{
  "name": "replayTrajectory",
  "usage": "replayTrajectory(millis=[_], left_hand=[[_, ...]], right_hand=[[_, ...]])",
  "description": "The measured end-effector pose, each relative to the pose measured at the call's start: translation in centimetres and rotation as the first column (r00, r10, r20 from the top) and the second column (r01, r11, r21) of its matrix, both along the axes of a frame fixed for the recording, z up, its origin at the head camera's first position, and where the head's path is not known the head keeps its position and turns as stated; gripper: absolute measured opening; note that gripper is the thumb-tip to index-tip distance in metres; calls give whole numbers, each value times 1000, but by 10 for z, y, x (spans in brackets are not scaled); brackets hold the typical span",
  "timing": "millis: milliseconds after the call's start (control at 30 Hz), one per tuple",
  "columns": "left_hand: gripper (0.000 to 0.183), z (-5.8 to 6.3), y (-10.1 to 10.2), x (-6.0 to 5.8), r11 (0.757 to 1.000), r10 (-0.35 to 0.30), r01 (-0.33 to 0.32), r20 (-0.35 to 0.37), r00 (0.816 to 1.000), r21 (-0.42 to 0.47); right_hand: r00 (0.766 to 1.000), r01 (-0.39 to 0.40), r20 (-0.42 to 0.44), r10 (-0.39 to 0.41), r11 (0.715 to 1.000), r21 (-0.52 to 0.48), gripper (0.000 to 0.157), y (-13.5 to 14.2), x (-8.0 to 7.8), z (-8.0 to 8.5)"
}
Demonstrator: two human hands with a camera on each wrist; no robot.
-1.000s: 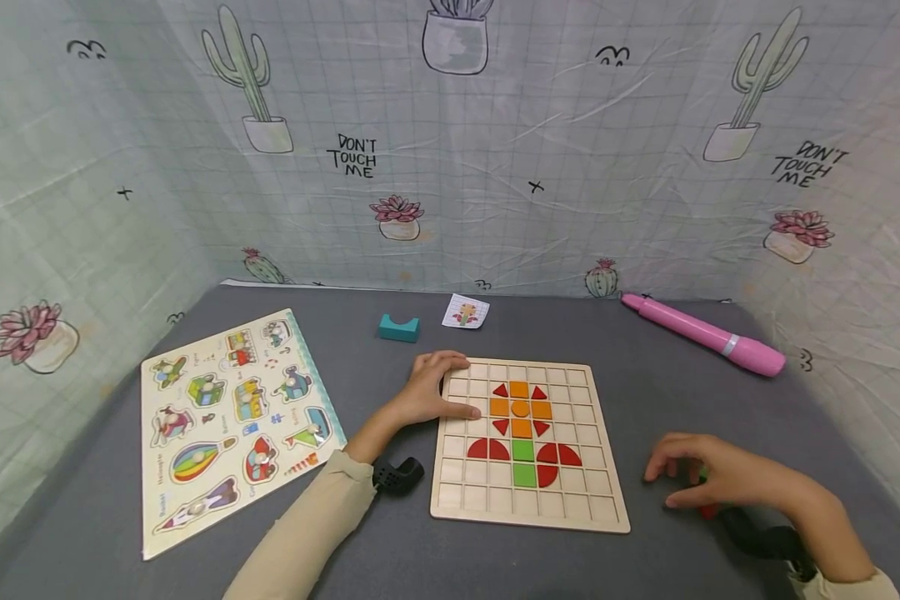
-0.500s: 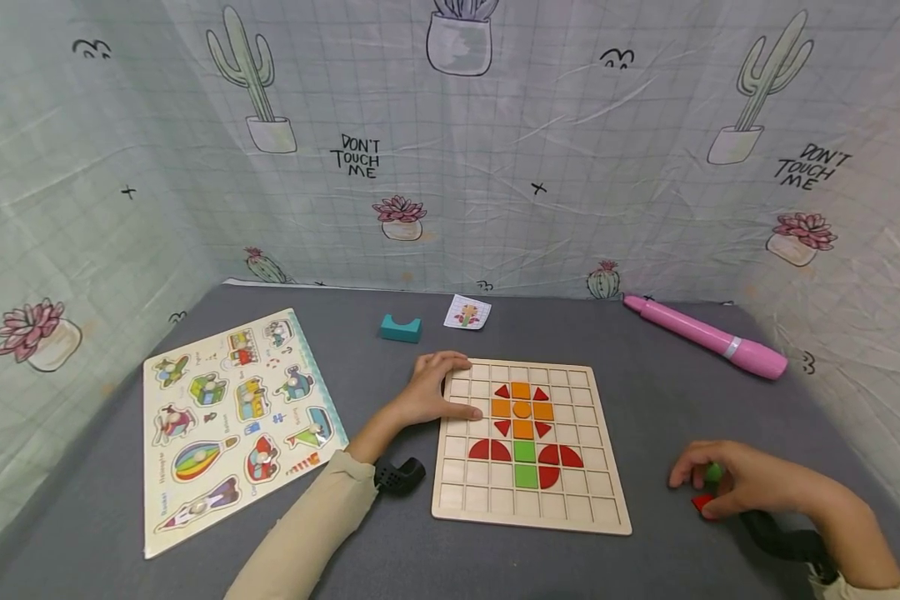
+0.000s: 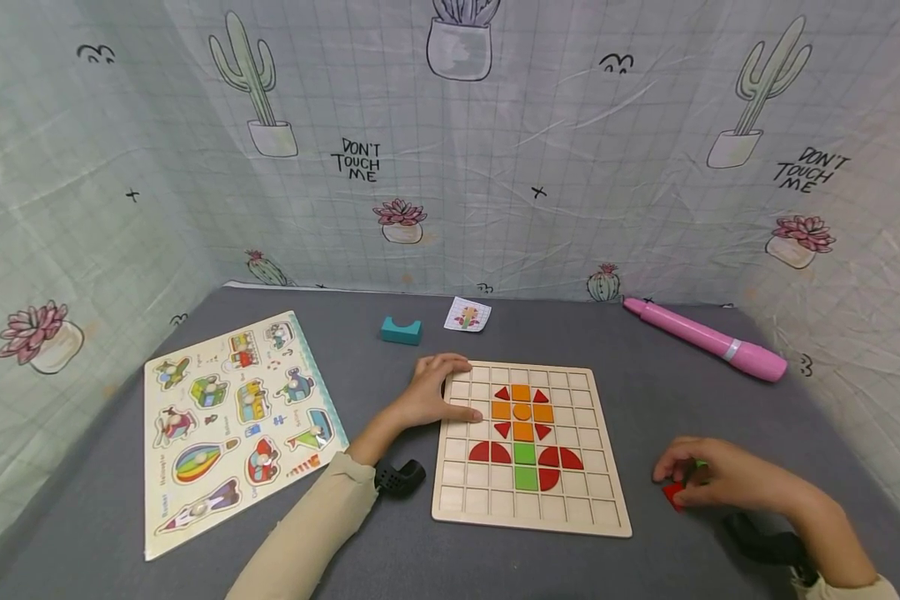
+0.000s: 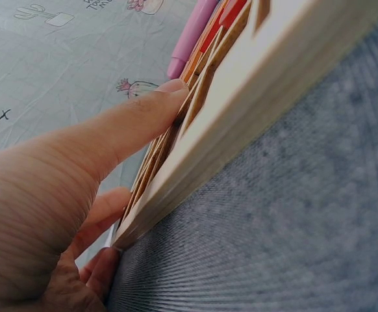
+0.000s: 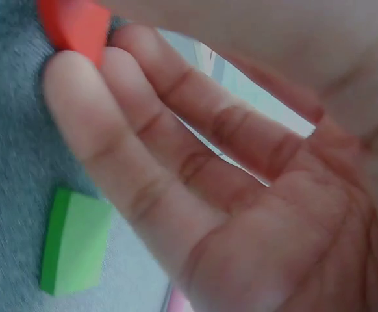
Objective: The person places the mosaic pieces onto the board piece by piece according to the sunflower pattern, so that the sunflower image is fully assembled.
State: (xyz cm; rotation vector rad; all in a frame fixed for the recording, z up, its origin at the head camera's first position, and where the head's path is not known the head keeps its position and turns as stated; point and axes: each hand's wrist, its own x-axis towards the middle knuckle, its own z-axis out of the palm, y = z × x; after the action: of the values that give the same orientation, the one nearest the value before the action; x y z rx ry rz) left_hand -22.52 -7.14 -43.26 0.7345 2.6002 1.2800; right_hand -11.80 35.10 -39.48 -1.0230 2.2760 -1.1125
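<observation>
My left hand (image 3: 429, 395) holds the left edge of a wooden grid board (image 3: 570, 510), thumb on top and fingers along the far-left side. Set in the board are orange squares, an orange circle, red triangles, red quarter circles and two green squares (image 3: 525, 478). To the right of the board, my right hand (image 3: 742, 479) pinches a small red piece (image 3: 671, 495) close to the table; its full outline is partly hidden by the fingers. A green block (image 5: 77, 244) lies on the table under that hand in the right wrist view.
A picture puzzle board (image 3: 225, 467) lies to the left. Behind the grid board are a teal notched block (image 3: 401, 332) and a small pattern card (image 3: 467, 315). A pink pen-shaped object (image 3: 705, 337) lies at the back right, before the cactus-print curtain (image 3: 457, 183).
My right hand first shifted right to the red piece, then came back left with it, away from the green block. The left hand has stayed on the board.
</observation>
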Motion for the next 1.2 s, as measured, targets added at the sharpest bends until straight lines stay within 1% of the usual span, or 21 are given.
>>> replayTrajectory(millis=[67, 167, 267, 333, 433, 600, 733, 933, 1100, 1200], left_hand=[[73, -1, 0, 0, 1000, 3, -3, 0, 1000, 3], [73, -3, 0, 0, 1000, 5, -5, 2, 1000, 6], [74, -5, 0, 1, 1000, 7, -7, -2, 1000, 6], [74, -4, 0, 1, 1000, 10, -10, -1, 1000, 8], [73, -4, 0, 2, 1000, 15, -15, 1, 1000, 12], [73, -4, 0, 1, 1000, 16, -16, 3, 1000, 10], [73, -4, 0, 1, 1000, 12, -12, 4, 1000, 6], [74, -4, 0, 0, 1000, 11, -11, 6, 1000, 5], [73, -4, 0, 0, 1000, 5, -5, 0, 1000, 4], [73, -2, 0, 0, 1000, 2, -2, -1, 1000, 1]], right_hand=[[997, 11, -74, -11, 1000, 6, 18, -4, 0, -1], [985, 33, -172, -31, 999, 5, 18, -11, 0, -3], [971, 51, -232, -50, 999, -3, 18, -20, -1, -4], [967, 54, -249, -55, 998, -11, 17, -24, -1, -5], [970, 43, -240, -46, 999, -20, 18, -28, -1, -5], [979, -5, -205, -1, 1000, -31, 22, -31, 0, -5], [981, -36, -193, 26, 998, -51, 20, -34, 0, -6], [987, -23, -161, 14, 998, -54, 16, -35, 2, -6], [995, -13, -102, 10, 999, -33, 22, -33, 2, -5], [994, -11, -107, 8, 999, -31, 23, -32, 2, -5]])
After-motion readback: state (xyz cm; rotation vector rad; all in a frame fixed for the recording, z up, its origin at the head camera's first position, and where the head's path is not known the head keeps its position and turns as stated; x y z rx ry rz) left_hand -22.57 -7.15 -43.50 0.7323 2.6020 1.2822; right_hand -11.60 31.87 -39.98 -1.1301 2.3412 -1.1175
